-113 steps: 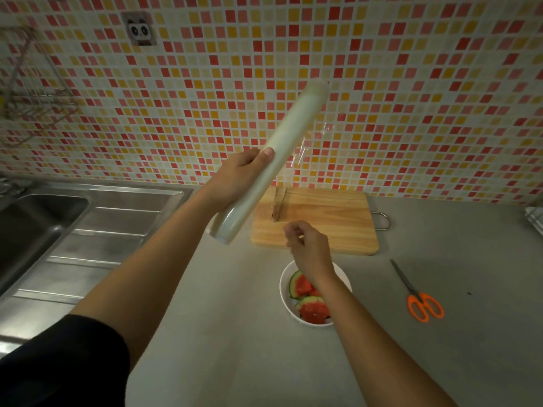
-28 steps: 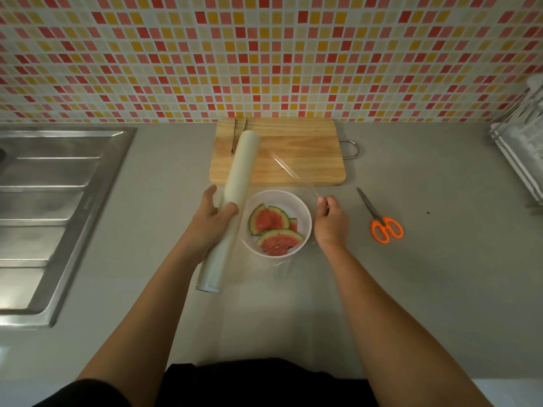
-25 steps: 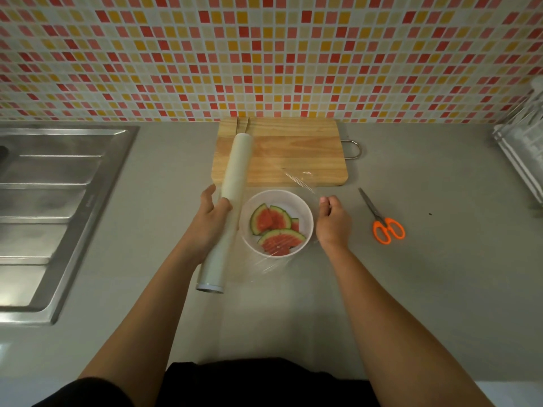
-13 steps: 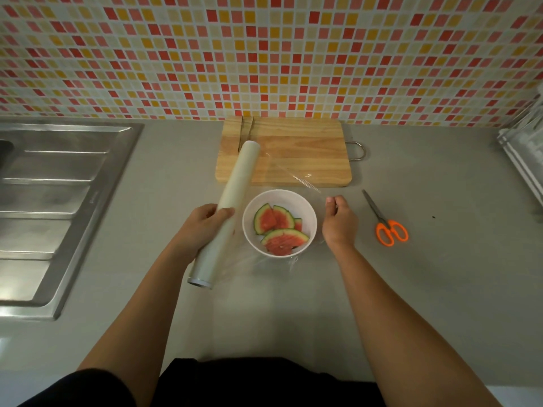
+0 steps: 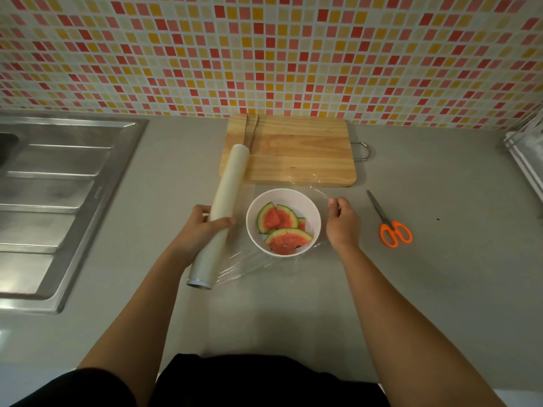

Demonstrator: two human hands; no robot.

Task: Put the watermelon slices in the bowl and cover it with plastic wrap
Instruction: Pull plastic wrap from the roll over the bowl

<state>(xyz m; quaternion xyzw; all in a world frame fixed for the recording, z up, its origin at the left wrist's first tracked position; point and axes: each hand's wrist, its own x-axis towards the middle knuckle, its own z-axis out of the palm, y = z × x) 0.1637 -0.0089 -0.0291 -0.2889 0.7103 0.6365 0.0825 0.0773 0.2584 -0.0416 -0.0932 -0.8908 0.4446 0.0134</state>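
1 view only, from a wide-angle camera on the person's head. It looks forward and steeply down onto the grey desk (image 5: 411,289), facing the mosaic-tiled wall (image 5: 264,54) that fills the top third of the frame. Both forearms reach in from the bottom edge. The white bowl (image 5: 316,211) sits near the centre at arm's reach. The steel sink drainer (image 5: 58,186) runs off the left edge. Straight lines bow toward the frame edges.
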